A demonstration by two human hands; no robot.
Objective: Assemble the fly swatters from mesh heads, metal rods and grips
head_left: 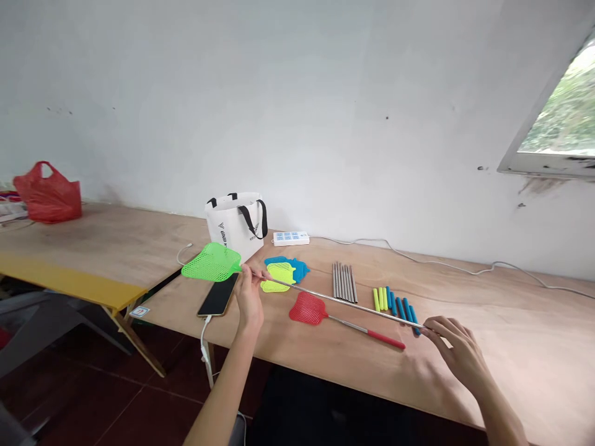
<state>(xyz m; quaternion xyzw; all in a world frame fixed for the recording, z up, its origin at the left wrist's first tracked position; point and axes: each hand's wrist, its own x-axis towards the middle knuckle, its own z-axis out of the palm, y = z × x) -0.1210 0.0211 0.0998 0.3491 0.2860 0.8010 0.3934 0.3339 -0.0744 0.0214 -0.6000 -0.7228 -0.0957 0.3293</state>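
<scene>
A green fly swatter [212, 262] with a long, thin metal rod is stretched out above the table. My left hand [250, 296] grips it just behind the green mesh head. At the rod's other end, the fingers of my right hand [454, 347] pinch the tip, where no coloured sleeve shows. Below the rod lies a red fly swatter [309, 308] with a red handle. Yellow [279, 277] and blue [301, 270] mesh heads overlap behind my left hand. Several metal tubes [344, 282] lie side by side, near yellow sleeves [380, 299] and blue sleeves [403, 308].
A white bag [235, 226] with black handles stands near the wall, beside a white power strip [290, 238]. A phone [217, 296] on a charging cable lies at the left table edge. A red plastic bag [49, 195] sits on the far-left table.
</scene>
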